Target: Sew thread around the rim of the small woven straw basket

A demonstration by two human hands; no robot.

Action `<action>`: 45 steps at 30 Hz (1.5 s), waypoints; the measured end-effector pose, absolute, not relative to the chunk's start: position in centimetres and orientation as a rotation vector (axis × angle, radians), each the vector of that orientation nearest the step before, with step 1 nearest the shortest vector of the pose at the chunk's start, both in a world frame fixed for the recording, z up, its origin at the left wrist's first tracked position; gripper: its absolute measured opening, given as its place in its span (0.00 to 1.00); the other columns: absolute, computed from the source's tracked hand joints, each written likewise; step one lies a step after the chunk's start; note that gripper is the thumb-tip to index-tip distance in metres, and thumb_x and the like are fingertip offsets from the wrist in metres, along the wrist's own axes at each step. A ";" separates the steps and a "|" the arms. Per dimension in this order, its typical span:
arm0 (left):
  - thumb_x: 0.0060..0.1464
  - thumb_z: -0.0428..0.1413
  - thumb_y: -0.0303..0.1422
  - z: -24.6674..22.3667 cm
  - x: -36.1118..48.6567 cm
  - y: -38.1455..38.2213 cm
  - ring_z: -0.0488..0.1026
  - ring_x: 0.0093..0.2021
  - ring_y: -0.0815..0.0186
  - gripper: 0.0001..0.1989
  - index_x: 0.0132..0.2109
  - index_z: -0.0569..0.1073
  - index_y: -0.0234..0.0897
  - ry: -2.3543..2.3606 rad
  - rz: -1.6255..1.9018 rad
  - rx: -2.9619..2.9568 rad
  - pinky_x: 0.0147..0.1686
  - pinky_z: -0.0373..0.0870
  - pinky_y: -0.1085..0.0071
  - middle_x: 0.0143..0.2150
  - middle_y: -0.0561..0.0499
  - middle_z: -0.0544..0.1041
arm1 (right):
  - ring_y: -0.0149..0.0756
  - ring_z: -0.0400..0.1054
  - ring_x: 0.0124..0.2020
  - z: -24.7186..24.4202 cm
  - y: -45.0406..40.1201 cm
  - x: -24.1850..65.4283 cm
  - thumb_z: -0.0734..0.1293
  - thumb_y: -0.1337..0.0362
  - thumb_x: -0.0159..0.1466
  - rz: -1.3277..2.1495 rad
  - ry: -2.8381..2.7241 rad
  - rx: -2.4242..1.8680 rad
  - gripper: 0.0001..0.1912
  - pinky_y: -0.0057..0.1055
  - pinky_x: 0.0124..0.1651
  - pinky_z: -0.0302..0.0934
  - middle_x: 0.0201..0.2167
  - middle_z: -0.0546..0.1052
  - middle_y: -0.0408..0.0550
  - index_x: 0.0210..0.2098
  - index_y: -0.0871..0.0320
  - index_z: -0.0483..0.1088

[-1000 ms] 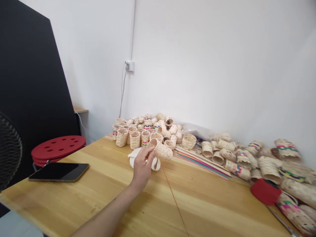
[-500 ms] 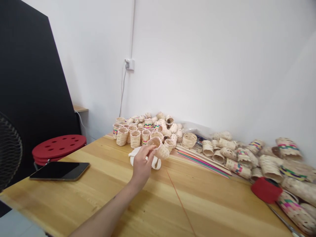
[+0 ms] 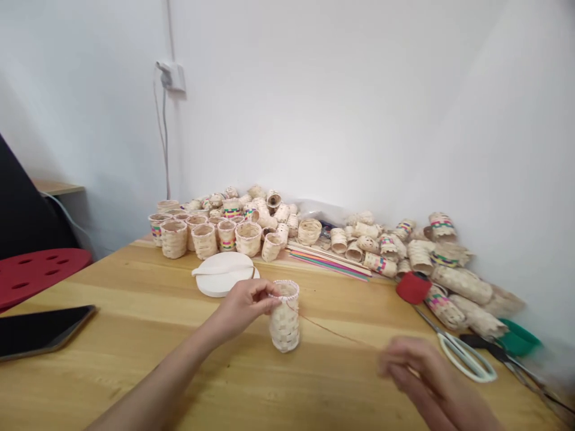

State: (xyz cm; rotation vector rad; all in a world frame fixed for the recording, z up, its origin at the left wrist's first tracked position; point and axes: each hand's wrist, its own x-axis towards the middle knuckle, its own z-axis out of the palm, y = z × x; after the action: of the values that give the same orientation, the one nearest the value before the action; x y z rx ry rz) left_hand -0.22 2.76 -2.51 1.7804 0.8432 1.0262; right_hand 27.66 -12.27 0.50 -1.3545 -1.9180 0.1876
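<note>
My left hand (image 3: 251, 304) pinches the rim of a small woven bamboo basket (image 3: 284, 326), which stands nearly upright over the table. Reddish thread is wrapped in stitches along that rim. From the basket a thin thread (image 3: 335, 331) stretches right, toward my right hand (image 3: 426, 377). Motion blurs the right hand; its fingers look closed at the end of the thread, and any needle there is too small to see. Just behind my left hand lies a round white lid-like piece (image 3: 227, 272) with a strap across it.
Several upright small baskets (image 3: 205, 239) stand at the back left, with more woven pieces piled along the wall. Coloured strips (image 3: 330, 266) lie before them. At right are a red object (image 3: 412, 287), white-handled scissors (image 3: 467, 357) and a green item (image 3: 518, 338). A phone (image 3: 42, 329) lies left.
My left hand has brought the basket away from the cluster, nearer to me. My right hand has come into view. The camera has turned right, showing the scissors.
</note>
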 end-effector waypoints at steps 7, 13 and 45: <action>0.53 0.56 0.31 -1.7 0.0 2.0 0.70 0.30 0.68 0.06 0.32 0.77 0.36 0.760 0.997 2.069 0.31 0.64 0.75 0.30 0.51 0.77 | 0.34 0.72 0.33 1.5 -4.6 22.5 0.56 0.65 0.70 -0.069 -2.172 -1.114 0.13 0.28 0.37 0.65 0.32 0.78 0.44 0.36 0.55 0.70; 0.54 0.56 0.31 -1.0 0.2 1.5 0.68 0.29 0.69 0.06 0.30 0.76 0.36 0.714 0.943 2.063 0.30 0.62 0.76 0.28 0.53 0.76 | 0.37 0.65 0.36 1.0 -2.4 21.1 0.57 0.68 0.69 -0.098 -2.199 -1.035 0.10 0.32 0.38 0.60 0.32 0.72 0.47 0.36 0.58 0.69; 0.58 0.52 0.33 -1.1 0.0 1.4 0.69 0.32 0.67 0.10 0.34 0.77 0.37 0.603 0.900 2.204 0.34 0.62 0.74 0.30 0.51 0.75 | 0.34 0.62 0.33 1.2 -2.6 21.3 0.57 0.76 0.65 -0.131 -2.403 -1.060 0.14 0.28 0.32 0.56 0.30 0.68 0.46 0.37 0.56 0.71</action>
State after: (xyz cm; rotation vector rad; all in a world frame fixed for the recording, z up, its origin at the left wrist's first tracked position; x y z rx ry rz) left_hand -0.04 1.45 -1.05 2.2037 0.6029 0.8999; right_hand 21.31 -2.58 1.24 -1.0599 -2.4027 -0.1306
